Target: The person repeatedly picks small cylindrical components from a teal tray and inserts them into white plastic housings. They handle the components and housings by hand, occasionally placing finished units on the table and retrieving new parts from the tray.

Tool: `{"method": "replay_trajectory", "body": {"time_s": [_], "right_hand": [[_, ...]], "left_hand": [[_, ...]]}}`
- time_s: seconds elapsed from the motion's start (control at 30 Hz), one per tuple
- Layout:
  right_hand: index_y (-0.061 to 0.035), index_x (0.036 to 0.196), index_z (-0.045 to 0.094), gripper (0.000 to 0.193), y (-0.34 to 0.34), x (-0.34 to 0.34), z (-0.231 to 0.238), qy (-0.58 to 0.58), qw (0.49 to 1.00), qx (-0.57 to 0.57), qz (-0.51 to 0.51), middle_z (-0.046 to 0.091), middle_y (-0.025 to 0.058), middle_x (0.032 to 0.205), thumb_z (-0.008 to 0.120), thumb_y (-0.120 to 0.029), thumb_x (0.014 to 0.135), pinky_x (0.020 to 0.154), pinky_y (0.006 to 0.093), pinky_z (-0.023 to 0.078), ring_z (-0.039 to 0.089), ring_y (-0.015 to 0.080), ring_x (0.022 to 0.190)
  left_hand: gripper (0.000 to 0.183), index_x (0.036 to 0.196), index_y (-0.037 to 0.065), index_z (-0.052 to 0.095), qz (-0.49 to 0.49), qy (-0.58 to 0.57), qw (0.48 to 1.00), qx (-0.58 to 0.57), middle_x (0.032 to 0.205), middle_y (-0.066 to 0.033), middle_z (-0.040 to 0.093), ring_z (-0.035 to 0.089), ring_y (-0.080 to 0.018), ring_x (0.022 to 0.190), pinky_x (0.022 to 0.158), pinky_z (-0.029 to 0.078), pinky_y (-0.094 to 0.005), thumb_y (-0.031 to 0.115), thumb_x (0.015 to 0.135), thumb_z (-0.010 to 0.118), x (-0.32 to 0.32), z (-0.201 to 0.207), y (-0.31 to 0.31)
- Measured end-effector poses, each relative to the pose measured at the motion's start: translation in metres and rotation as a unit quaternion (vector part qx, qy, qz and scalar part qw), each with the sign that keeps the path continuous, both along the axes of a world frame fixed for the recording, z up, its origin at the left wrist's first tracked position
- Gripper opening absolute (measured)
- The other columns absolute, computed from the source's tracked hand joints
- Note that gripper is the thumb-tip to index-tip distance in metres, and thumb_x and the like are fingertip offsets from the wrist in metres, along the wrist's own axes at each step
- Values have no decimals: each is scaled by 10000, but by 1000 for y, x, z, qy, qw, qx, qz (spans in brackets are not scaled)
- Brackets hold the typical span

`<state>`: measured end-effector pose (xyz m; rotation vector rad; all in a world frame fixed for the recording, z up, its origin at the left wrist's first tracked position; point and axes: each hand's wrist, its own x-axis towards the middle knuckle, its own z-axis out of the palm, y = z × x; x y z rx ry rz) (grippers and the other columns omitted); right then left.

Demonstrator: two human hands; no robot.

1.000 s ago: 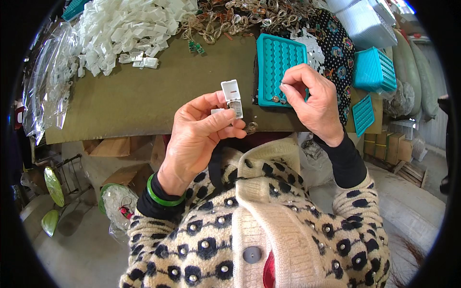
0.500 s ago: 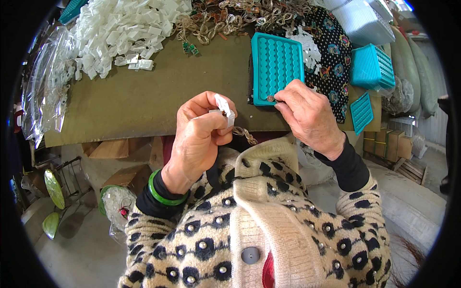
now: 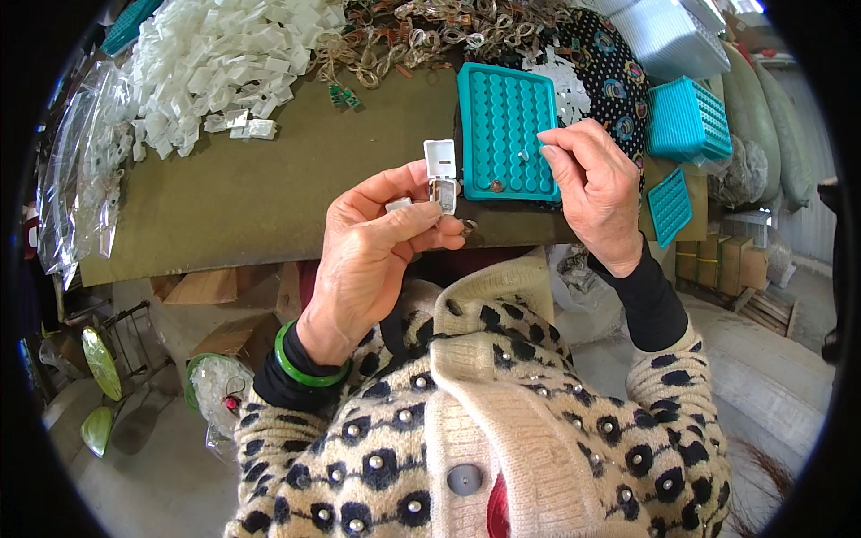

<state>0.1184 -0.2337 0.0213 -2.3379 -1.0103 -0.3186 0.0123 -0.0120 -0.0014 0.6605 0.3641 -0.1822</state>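
Gaping, one box (image 3: 440, 169) is pinched by the left hand (image 3: 369, 235); whether the half-curled right hand (image 3: 595, 193) is empty cannot be told.

White case (image 3: 440, 154); teal tray (image 3: 465, 134); olive desk (image 3: 251, 202). Black cloth (image 3: 631, 99), white-dotted with multicoloured motifs. Cream sweater (image 3: 547, 448) patterned with black spots, black cuffs (image 3: 653, 309), green bangle (image 3: 306, 378). The wires (image 3: 426, 40), poorly seen, look coppery brown.

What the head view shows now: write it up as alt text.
A person's left hand holds a small open white case, while the right hand hovers at the right edge of a teal tray. Farther back, white plastic pieces and coiled cords lie heaped.
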Motion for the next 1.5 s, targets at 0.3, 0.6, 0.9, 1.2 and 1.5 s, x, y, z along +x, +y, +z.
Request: {"method": "replay_trajectory", "body": {"time_s": [0.3,0.6,0.9,1.2,1.5], "right_hand": [[-16,960,596,170,8,-4,-5,-5,996,-86,31,541,97,872,681,7,814,595,356,499,601,265,691],[-19,894,553,145,2,8,-3,15,992,-102,76,557,87,828,681,-15,827,574,341,490,601,258,682],[-8,892,551,174,20,-12,8,28,994,1,107,569,95,776,684,50,796,562,321,503,597,229,673],[-2,852,540,174,55,-34,0,-147,980,-58,121,458,89,785,662,-58,740,538,316,468,547,215,659],[11,989,589,285,49,-35,-1,-26,992,78,93,587,122,918,687,104,737,644,341,533,627,268,808]], "left_hand": [[354,1193,-44,619,15,-17,999,29,967,-111,678,726,-267,867,760,620,-352,-69,842,659,0,1,-4],[290,1125,-52,634,38,-6,993,108,891,-76,645,730,-254,781,681,616,-326,-56,835,639,3,2,-9],[283,1117,-63,636,44,-14,991,129,879,-72,640,725,-227,770,664,606,-294,-65,834,642,6,2,-13],[303,1121,-77,626,45,-35,974,218,905,-73,627,696,-177,777,669,604,-284,-94,820,656,3,4,-23],[287,1134,-99,616,27,-25,993,117,916,-78,646,715,-182,793,682,603,-255,-87,847,628,2,6,-21]]}}
